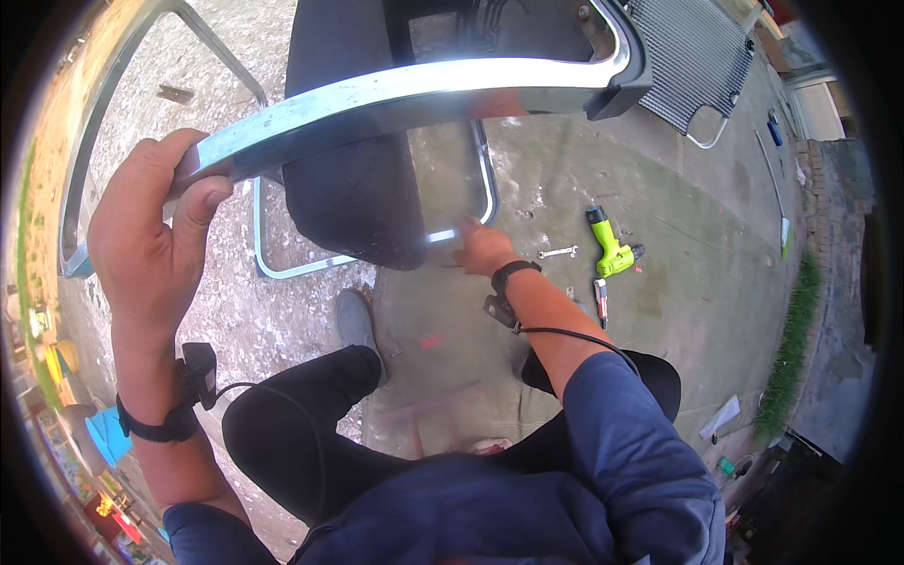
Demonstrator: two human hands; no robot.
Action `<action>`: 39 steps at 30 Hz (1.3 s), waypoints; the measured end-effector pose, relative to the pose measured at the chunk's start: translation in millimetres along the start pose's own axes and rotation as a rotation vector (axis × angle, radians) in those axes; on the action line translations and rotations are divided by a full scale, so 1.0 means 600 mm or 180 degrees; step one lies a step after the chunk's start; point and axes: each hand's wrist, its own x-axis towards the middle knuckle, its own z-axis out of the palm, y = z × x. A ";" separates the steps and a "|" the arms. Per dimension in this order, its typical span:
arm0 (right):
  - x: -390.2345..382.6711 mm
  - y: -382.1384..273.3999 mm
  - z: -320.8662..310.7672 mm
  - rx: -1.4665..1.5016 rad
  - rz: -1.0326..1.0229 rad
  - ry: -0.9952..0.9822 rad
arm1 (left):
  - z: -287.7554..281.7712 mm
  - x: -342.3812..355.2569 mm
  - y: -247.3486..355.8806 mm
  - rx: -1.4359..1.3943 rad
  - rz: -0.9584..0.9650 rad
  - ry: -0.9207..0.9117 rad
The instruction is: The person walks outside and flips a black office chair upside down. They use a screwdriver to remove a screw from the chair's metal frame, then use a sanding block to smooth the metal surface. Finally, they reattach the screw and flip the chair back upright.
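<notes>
A chair with a black padded part (353, 193) and a shiny metal tube frame (424, 80) stands tilted before me. My left hand (151, 217) is closed round the left end of its curved upper rail, thumb below and fingers over the top. Lower down, my right hand (485, 250) has its fingers curled at the chair's lower metal bar (311, 269), near the right corner; its fingertips are slightly blurred. To the right of that hand lie a small open-end wrench (557, 252) and a lime-green cordless drill (614, 247).
A red-and-grey hand tool (601, 301) lies below the drill. A grey woven chair (692, 66) stands at the far right. Grass (791, 348) and a wall border the right side. My shoe (356, 320) is close to the lower bar. Cables run from both wrist straps.
</notes>
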 end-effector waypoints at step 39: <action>-0.184 0.064 -0.137 -0.0515 -0.0416 0.0265 | -0.053 0.270 -0.085 0.0775 -0.0148 0.0267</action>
